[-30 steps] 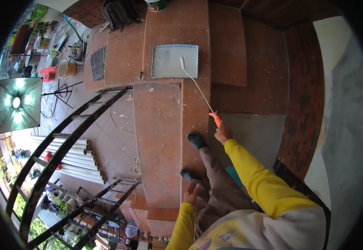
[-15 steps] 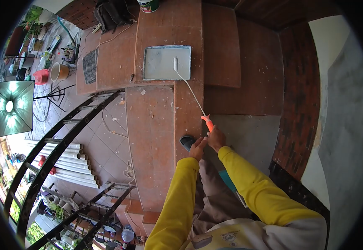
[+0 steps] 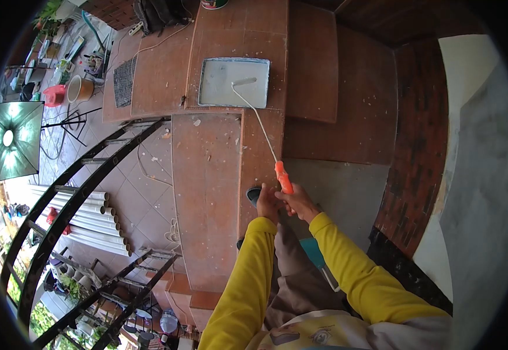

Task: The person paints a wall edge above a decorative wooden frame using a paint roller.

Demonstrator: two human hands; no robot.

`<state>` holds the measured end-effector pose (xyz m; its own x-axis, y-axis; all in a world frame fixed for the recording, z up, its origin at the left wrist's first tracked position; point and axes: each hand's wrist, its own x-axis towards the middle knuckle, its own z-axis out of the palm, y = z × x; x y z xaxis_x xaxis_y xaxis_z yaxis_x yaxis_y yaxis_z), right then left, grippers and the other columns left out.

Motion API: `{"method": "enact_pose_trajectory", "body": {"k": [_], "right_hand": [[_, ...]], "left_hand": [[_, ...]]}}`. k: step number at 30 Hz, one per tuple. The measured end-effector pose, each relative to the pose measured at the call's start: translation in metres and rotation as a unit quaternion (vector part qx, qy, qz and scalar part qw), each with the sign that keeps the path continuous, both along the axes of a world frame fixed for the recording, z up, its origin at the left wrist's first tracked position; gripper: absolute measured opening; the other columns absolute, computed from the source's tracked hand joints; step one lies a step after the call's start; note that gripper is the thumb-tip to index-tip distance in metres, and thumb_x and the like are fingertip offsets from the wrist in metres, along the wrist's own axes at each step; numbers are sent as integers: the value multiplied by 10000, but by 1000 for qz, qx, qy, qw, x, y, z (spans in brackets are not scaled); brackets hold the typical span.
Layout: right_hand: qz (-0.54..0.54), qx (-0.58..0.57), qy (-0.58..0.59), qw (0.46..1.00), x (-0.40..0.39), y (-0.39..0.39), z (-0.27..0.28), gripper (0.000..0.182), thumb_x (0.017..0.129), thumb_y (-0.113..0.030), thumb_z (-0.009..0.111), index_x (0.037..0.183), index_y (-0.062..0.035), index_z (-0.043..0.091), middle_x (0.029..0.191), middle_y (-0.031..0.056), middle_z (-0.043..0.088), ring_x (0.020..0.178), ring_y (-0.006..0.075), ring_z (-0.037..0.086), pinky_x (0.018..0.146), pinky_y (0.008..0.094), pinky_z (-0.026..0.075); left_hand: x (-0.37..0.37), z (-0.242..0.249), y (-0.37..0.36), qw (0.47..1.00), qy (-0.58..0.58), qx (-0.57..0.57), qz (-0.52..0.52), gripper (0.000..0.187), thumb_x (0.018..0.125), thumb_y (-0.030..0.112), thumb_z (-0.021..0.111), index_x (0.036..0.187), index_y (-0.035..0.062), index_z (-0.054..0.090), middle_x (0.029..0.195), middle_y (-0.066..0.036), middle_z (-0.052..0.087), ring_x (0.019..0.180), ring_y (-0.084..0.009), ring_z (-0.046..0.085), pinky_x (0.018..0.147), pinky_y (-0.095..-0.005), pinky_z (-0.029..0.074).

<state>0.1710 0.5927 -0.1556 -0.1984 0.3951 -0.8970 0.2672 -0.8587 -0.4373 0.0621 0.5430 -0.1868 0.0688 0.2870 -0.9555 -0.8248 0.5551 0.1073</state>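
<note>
My right hand (image 3: 298,202) is wrapped round the orange handle (image 3: 283,178) of a paint roller. From the handle a long thin metal rod runs up to the white roller head (image 3: 244,81), which lies in a rectangular tray (image 3: 206,81) of whitish paint. My left hand (image 3: 267,202) is right beside my right hand, near the lower end of the handle; whether its fingers grip anything is hard to make out. The tray rests on a reddish tiled step.
A black ladder (image 3: 81,192) curves along the left, with white pipes (image 3: 93,219) beside it. A lit softbox lamp (image 3: 13,140) stands far left. A bucket (image 3: 213,3) and dark bag (image 3: 159,14) are at the top. A brick wall (image 3: 415,146) rises at the right.
The roller head has turned from upright to nearly sideways in the tray and shifted slightly left. My hands have moved a little down and left with the handle.
</note>
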Motion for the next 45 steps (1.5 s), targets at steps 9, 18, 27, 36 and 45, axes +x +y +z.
{"method": "enact_pose_trajectory", "body": {"k": [9,18,27,36,45], "right_hand": [[157,61,-101,981,-8,12,0,238,814,-190,665,966,-50,548,673,104,599,479,223,576,428,342,444],[235,250,-233,910,-8,-4,-11,338,805,-240,641,982,29,538,943,292,642,904,465,619,756,502,499],[271,225,-297,888,5,-2,-28,406,793,-268,642,1045,29,529,927,281,649,913,452,626,796,510,503],[279,217,-330,875,10,-10,-22,337,804,-260,651,971,-12,495,882,260,661,840,453,644,749,524,512],[301,269,-358,842,25,-6,-19,298,807,-183,622,1016,-16,491,869,241,652,843,437,635,703,521,502]], "left_hand": [[-10,-7,32,984,52,93,-144,423,950,458,514,1136,90,609,985,-27,642,887,-159,598,801,-306,468],[4,-21,23,985,-80,153,10,348,964,351,510,1175,84,580,1019,-55,646,969,-202,600,891,-345,458],[18,-26,26,986,-97,129,-29,266,928,314,547,1042,84,614,979,-44,652,908,-189,612,818,-326,482],[24,-25,37,993,-114,24,-3,196,890,290,550,997,144,624,812,-4,591,693,-147,529,625,-286,401],[33,-68,27,975,27,88,-201,270,887,332,541,1030,119,622,1001,-45,656,908,-217,613,777,-337,468]]}}
